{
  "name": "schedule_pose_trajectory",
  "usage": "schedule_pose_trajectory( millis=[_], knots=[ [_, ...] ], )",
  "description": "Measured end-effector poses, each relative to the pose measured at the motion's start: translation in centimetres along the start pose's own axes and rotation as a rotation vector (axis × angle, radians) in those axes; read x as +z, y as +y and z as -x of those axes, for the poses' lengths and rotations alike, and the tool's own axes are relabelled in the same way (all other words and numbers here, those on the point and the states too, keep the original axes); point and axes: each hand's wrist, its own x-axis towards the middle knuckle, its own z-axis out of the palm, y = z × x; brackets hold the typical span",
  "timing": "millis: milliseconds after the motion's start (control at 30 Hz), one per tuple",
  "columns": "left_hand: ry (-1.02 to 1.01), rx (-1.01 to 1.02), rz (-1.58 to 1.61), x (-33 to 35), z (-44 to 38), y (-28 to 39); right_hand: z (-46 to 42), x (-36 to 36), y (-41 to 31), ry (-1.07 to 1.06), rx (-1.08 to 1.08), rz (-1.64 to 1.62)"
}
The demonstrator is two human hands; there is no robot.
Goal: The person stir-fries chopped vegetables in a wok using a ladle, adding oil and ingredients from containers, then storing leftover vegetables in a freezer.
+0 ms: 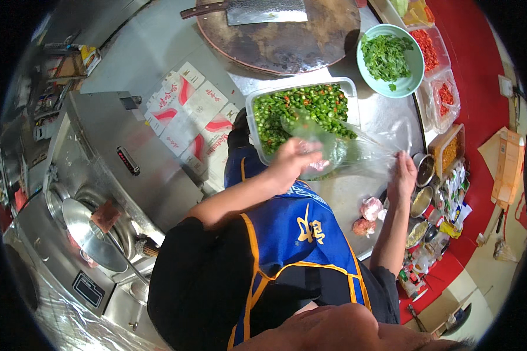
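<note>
A clear plastic bag (364, 153) is stretched between my two hands, over the near right part of a clear plastic tub (255, 131) of chopped green chillies (307, 98) with a few red bits. My left hand (292, 158) is on the bag's left part, by the tub's near edge; whether it is inside or outside the film cannot be told. At the right, my right hand (402, 173) grips the bag's edge between thumb and fingers. Part of the tub's near side is hidden behind the bag and my left hand.
Beyond the tub lies a cleaver (268, 12) on a round wooden chopping block (281, 48). A pale green bowl (417, 72) of chopped herbs stands at the right, near tubs of red chillies (424, 50). Tied bags (371, 208) and metal bowls (422, 202) are near my right arm.
</note>
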Motion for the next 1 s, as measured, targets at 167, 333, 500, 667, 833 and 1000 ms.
schedule_pose_trajectory(
  millis=[167, 333, 500, 667, 833, 1000],
  knots=[
    [0.016, -0.142, 0.148, -1.8, -0.2, 2.2, 0.2, 2.1, -0.6, -0.098, -0.124, 0.113],
    [0.039, 0.057, -0.260, -2.8, -1.2, 2.7, -2.4, 1.6, 1.9, -0.156, 0.008, 0.167],
    [-0.112, 0.142, -0.200, -2.2, -2.0, 2.7, -1.4, 6.6, -0.2, -0.409, -0.206, 0.517],
    [-0.048, 0.129, 0.049, -2.1, -4.3, 3.3, -2.8, 9.4, 0.2, -0.642, -0.076, 0.598],
    [0.015, 0.048, -0.075, -3.7, -4.0, 4.1, -5.5, 8.5, 1.5, -0.590, 0.041, 0.479],
    [0.059, -0.126, -0.051, -4.4, -3.8, 3.1, -5.2, 8.7, 1.4, -0.535, 0.150, 0.343]
  ],
)
